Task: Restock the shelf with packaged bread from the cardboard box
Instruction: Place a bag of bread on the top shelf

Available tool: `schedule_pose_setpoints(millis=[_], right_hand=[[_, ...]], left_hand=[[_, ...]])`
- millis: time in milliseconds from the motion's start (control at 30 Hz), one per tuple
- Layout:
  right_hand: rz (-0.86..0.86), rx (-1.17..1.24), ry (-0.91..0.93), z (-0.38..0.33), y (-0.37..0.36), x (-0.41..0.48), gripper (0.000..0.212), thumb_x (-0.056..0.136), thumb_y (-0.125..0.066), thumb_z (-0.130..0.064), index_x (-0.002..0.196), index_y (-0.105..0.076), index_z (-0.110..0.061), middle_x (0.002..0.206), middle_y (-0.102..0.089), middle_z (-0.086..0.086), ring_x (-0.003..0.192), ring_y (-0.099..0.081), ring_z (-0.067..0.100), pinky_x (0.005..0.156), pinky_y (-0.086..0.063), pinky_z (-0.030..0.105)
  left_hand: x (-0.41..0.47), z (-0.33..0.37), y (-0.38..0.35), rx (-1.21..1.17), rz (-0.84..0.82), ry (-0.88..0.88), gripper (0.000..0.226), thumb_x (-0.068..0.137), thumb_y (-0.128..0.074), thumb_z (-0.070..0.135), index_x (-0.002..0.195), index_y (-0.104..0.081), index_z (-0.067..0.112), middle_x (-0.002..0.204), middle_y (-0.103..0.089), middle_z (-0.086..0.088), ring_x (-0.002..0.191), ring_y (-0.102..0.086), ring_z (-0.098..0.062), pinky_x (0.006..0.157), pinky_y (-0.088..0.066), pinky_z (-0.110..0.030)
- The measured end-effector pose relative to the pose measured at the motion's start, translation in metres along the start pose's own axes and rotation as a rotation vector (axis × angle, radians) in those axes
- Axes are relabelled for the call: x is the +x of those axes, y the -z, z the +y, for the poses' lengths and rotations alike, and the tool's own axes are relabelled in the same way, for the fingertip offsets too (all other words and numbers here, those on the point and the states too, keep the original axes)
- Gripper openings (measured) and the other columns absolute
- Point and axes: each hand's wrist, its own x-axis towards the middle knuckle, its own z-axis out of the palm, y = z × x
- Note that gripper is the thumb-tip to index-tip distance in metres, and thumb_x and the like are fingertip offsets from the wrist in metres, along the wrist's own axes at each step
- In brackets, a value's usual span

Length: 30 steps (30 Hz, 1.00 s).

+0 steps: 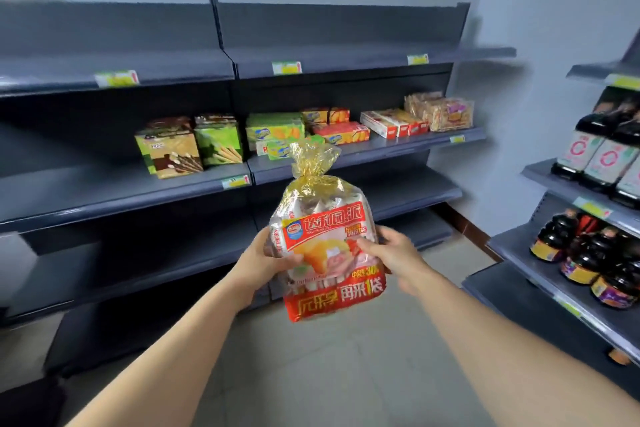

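A red, white and gold bag of packaged bread (327, 236) is held upright in front of me, its tied gold top pointing up. My left hand (268, 258) grips its left side with the thumb across the front. My right hand (388, 250) holds the right side, fingers curled round the edge. Behind the bag stands the dark grey shelf unit (398, 146). The cardboard box is out of view.
The middle shelf carries green snack boxes (188, 146), yellow and red biscuit packs (311, 132) and wrapped crackers (440, 111). Top and lower shelves look bare. A second shelf unit (540, 253) on the right holds dark sauce bottles (588, 253). Tiled floor lies below.
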Motion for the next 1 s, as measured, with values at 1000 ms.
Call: schedule_pose_setpoints(millis=[1000], right_hand=[[0.162, -0.030, 0.388, -0.253, -0.015, 0.256, 0.040, 0.096, -0.059, -0.024, 0.135, -0.052, -0.024, 0.121, -0.064, -0.001, 0.100, -0.066, 0.014, 0.075, -0.056, 0.031]], left_hand=[[0.254, 0.262, 0.079, -0.029, 0.309, -0.427, 0.040, 0.081, -0.077, 0.024, 0.116, -0.060, 0.018, 0.103, -0.069, -0.007, 0.085, -0.071, -0.025, 0.076, -0.060, -0.045]])
